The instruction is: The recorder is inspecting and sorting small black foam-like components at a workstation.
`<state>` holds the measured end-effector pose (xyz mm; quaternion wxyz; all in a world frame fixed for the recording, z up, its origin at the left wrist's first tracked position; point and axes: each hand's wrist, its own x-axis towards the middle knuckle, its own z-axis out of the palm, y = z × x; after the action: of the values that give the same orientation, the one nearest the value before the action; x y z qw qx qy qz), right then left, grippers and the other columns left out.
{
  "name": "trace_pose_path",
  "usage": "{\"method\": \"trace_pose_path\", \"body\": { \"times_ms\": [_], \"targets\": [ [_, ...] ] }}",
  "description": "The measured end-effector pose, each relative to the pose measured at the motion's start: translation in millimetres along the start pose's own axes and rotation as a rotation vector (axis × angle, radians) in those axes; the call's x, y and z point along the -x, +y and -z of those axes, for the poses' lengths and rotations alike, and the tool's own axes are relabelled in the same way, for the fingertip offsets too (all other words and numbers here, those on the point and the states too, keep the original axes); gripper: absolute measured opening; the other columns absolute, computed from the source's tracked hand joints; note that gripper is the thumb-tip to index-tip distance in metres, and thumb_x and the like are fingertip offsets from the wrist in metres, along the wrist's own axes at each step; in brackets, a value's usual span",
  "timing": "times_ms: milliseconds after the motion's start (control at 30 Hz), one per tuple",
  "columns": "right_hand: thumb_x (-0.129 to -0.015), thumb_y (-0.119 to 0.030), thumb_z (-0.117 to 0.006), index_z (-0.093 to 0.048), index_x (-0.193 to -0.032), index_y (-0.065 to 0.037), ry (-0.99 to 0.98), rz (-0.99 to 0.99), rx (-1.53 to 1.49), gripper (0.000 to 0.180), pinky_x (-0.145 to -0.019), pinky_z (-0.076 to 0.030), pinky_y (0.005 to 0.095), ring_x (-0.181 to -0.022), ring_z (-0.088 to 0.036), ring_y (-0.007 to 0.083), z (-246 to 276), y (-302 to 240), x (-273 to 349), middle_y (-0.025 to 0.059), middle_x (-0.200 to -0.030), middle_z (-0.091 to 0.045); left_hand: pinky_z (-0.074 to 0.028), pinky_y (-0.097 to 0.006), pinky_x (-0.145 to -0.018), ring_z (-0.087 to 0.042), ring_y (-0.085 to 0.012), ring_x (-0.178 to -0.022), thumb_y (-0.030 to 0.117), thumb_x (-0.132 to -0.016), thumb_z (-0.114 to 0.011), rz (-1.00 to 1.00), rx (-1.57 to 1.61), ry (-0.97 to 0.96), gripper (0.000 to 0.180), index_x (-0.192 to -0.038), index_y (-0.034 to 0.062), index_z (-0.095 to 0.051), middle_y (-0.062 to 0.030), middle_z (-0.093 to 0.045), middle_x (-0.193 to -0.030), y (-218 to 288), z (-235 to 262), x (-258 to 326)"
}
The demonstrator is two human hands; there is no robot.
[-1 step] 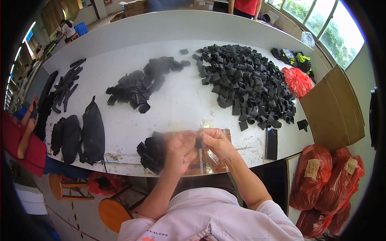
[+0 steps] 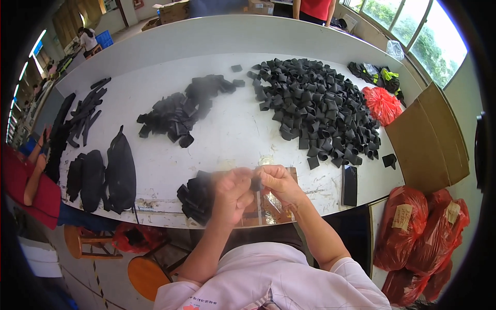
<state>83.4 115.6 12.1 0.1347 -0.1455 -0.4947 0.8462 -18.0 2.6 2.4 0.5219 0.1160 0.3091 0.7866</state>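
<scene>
My left hand [image 2: 232, 194] and my right hand [image 2: 279, 183] meet just above the table's front edge. Together they pinch a small black piece [image 2: 255, 183] between the fingertips. A low stack of similar black pieces [image 2: 194, 199] lies on the white table [image 2: 232, 134], right beside my left hand. Under my hands sits a brown board [image 2: 274, 206]. A large heap of black folded pieces [image 2: 315, 108] covers the table's far right. A smaller heap of them [image 2: 181, 111] lies in the middle.
A dark phone [image 2: 350, 185] lies to the right of my hands. Black pouches [image 2: 121, 173] and long strips [image 2: 85, 111] are at the left. There are also a cardboard box [image 2: 429, 139], red bags [image 2: 423, 232], a stool [image 2: 147, 274] and a person in red [image 2: 31, 181].
</scene>
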Motion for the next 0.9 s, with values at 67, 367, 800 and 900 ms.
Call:
{"method": "trace_pose_path", "body": {
  "times_ms": [67,367,800,900],
  "targets": [
    [-0.084,-0.030,-0.059,-0.054,-0.071,-0.010,0.001,-0.002,0.026,0.025,-0.056,-0.034,0.0190,-0.060,-0.039,0.0040,-0.8,-5.7,-4.6,-0.0059,-0.066,-0.046,-0.026,-0.017,-0.037,-0.029,-0.0026,-0.037,0.002,-0.086,-0.047,0.043,0.114,-0.035,0.018,-0.103,0.0007,-0.049,-0.0079,-0.058,-0.080,5.4,-1.8,-1.9],
    [-0.085,-0.031,-0.057,-0.052,-0.071,-0.008,-0.051,0.081,0.068,0.027,-0.054,-0.037,0.0194,-0.057,-0.041,0.0051,8.7,7.6,-1.3,-0.0045,-0.063,-0.044,-0.034,-0.018,-0.043,-0.040,-0.0037,-0.048,0.009,-0.086,-0.052,-0.058,-0.193,-0.050,0.018,-0.102,0.0010,-0.053,-0.0071,-0.058,-0.084,-0.3,-5.2,6.2],
    [-0.070,-0.022,-0.070,-0.057,-0.095,-0.004,0.268,0.609,1.014,0.034,-0.063,-0.045,0.0315,-0.073,-0.055,0.0219,-16.3,-8.0,28.4,0.0091,-0.083,-0.054,-0.042,-0.024,-0.076,-0.055,-0.0150,-0.079,0.000,-0.080,-0.057,-0.668,-1.127,-0.081,0.010,-0.089,-0.0008,-0.061,-0.0090,-0.059,-0.090,15.9,-26.2,7.8],
    [-0.069,-0.021,-0.071,-0.058,-0.096,-0.005,0.273,0.635,1.106,0.034,-0.059,-0.044,0.0308,-0.068,-0.054,0.0221,-28.5,-16.1,27.5,0.0082,-0.082,-0.053,-0.042,-0.025,-0.074,-0.055,-0.0144,-0.078,0.001,-0.080,-0.056,-0.639,-0.897,0.027,0.008,-0.087,-0.0006,-0.060,-0.0072,-0.060,-0.087,10.6,-21.5,9.3]
  ]
}}
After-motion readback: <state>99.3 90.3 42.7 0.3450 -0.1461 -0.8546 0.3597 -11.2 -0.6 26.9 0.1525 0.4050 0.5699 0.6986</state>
